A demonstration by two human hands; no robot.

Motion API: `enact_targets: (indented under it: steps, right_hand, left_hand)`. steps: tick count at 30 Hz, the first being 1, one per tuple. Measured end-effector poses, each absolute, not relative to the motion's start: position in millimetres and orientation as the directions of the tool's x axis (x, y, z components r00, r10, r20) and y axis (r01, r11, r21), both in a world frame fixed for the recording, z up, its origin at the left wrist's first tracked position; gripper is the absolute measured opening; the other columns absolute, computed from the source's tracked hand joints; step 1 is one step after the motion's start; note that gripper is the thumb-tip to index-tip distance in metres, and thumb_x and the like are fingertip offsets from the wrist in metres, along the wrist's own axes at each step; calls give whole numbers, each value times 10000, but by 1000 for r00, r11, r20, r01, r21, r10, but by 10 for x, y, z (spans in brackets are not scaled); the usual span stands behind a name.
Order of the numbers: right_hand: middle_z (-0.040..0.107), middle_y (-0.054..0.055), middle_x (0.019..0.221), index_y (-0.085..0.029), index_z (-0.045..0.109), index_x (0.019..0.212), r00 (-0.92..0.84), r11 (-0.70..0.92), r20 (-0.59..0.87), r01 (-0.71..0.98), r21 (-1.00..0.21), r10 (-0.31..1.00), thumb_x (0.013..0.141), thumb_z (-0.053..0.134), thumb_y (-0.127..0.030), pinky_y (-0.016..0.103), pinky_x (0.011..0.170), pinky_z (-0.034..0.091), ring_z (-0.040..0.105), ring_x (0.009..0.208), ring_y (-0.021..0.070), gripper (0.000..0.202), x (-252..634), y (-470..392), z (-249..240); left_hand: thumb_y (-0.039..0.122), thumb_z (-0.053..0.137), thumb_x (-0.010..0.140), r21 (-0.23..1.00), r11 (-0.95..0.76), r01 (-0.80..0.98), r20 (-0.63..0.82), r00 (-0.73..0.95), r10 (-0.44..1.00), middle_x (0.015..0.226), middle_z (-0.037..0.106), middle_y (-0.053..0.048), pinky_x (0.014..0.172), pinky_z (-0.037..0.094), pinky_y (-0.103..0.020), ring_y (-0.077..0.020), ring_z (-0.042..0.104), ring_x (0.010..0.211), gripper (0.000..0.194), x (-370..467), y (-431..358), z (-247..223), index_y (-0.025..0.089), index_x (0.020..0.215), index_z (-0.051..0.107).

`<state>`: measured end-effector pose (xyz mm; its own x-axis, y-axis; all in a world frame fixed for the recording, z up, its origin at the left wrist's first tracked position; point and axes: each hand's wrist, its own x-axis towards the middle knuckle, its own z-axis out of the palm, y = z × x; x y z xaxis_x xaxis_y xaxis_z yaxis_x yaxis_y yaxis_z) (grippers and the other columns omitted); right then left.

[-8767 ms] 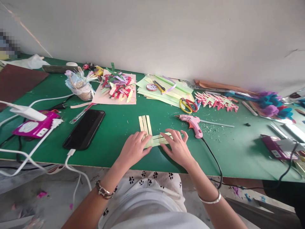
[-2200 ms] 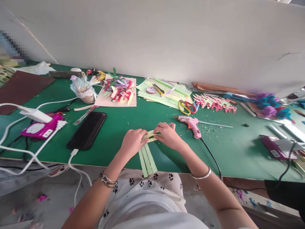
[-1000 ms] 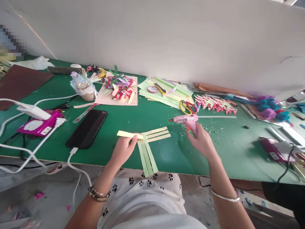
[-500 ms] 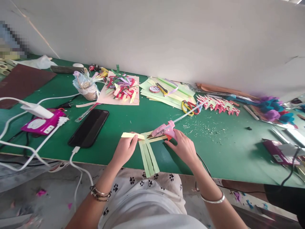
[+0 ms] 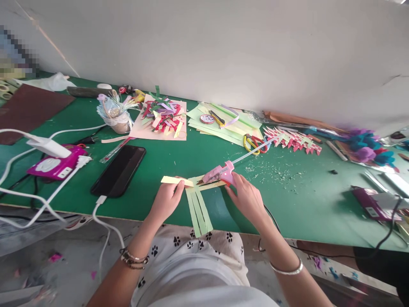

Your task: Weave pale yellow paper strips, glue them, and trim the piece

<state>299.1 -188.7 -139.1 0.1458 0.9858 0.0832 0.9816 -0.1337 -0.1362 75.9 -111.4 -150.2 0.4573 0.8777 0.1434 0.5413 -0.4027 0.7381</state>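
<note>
My left hand (image 5: 168, 199) pinches pale paper strips (image 5: 199, 213) between thumb and fingers. Green strips hang down over the table's front edge, and a yellowish end sticks out to the left. My right hand (image 5: 247, 198) is wrapped round the handle of a pink glue gun (image 5: 220, 174). The gun's nozzle points left, over the place where the strips cross, just right of my left fingertips. A clear glue stick (image 5: 255, 149) juts from its back. Whether the nozzle touches the paper I cannot tell.
A black phone (image 5: 119, 171) and a purple power socket (image 5: 57, 162) with white cables lie left. Behind are a pink sheet (image 5: 138, 128) bearing cut strips, green sheets (image 5: 204, 130), scissors (image 5: 249, 143) and red woven paper (image 5: 295, 140). A person's leg shows at lower right.
The fingers of my right hand have drawn in slightly on the glue gun's handle. The yellowish strip end has shifted a little left and up. Otherwise the view is nearly unchanged.
</note>
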Motion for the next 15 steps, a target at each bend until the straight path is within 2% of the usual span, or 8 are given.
enact_targets:
  steps: [5,9,15]
  right_hand:
    - [617,62,921,-161,456,1129,167,-159,63,980,-122,984,886,416,-289,250,498,309,594,727,178,277,3042,-1909,-1380]
    - [620,83,993,-157,441,1164,193,-185,73,977,-102,979,892,407,-283,250,514,332,604,769,185,302,3106,-1934,-1391]
    - [618,98,1042,-158,453,1153,236,-230,74,970,-75,969,900,398,-302,255,516,346,610,758,190,296,3218,-1970,-1411]
  left_hand:
    - [284,313,907,735,-412,539,154,458,875,950,676,-82,733,450,-246,-184,620,828,402,752,-1113,-1512,136,855,683]
    - [292,309,904,722,-412,556,145,461,875,954,675,-73,687,458,-238,-169,618,744,407,757,-1118,-1496,138,855,683]
    - [290,311,902,715,-423,556,159,459,874,929,678,-74,686,455,-235,-172,618,748,408,763,-1119,-1487,135,839,683]
